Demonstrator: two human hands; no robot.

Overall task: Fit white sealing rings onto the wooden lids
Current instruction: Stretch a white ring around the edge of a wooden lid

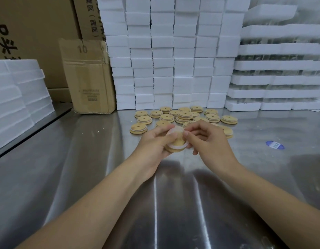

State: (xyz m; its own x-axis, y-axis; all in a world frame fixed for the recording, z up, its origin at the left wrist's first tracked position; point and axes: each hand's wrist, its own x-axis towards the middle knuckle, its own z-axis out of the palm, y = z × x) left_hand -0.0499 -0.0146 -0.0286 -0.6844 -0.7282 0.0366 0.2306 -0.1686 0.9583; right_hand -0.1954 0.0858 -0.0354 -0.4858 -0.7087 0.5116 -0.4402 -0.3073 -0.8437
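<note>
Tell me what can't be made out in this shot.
Head view only:
- Parts of the white ring on the held wooden lid: hidden by fingers of the left hand and right hand.
- Some loose lids: covered by the right hand.
- Text on the blue label: too small.
- Print on the cardboard box: blurred.

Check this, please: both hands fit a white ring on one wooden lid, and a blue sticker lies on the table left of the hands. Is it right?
Not quite. The head view shows the blue sticker on the table to the right of the hands, not the left. The rest is right: the left hand and the right hand fit a white ring on one wooden lid.
</note>
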